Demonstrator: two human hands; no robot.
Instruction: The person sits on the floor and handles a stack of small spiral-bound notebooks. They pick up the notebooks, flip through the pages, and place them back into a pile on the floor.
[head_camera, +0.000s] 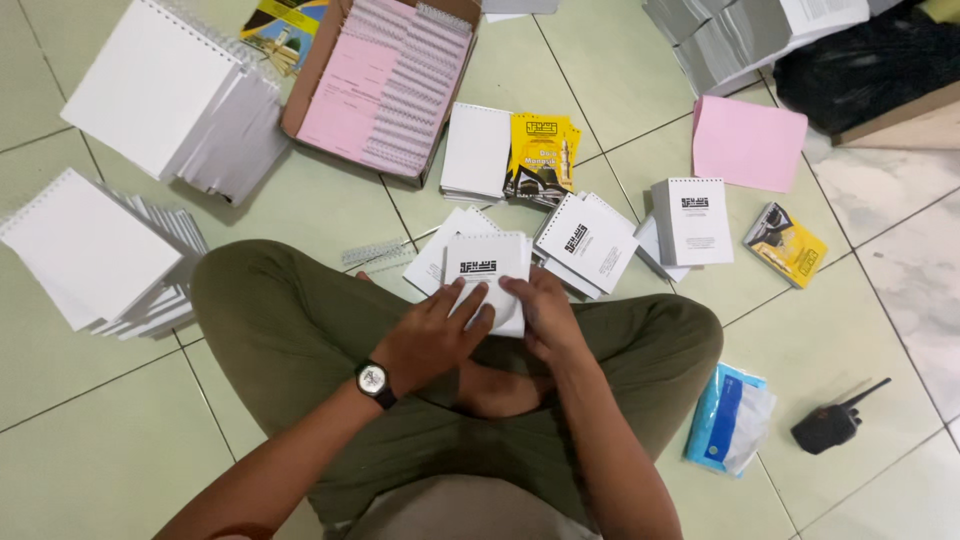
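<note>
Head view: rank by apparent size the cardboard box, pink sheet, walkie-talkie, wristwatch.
1. cardboard box
2. pink sheet
3. walkie-talkie
4. wristwatch
The watch sits nearer the camera yet looks smallest, so the order is safe.

Single view: a head-worn camera looks almost straight down from above a person seated cross-legged on the floor (840, 340). The frame top points away from the body. The lap and both forearms fill the lower centre at close range; the hands sit near frame centre. The surrounding tiles and paper stacks (150, 90) lie farther off, toward the upper edge and both sides.
</note>
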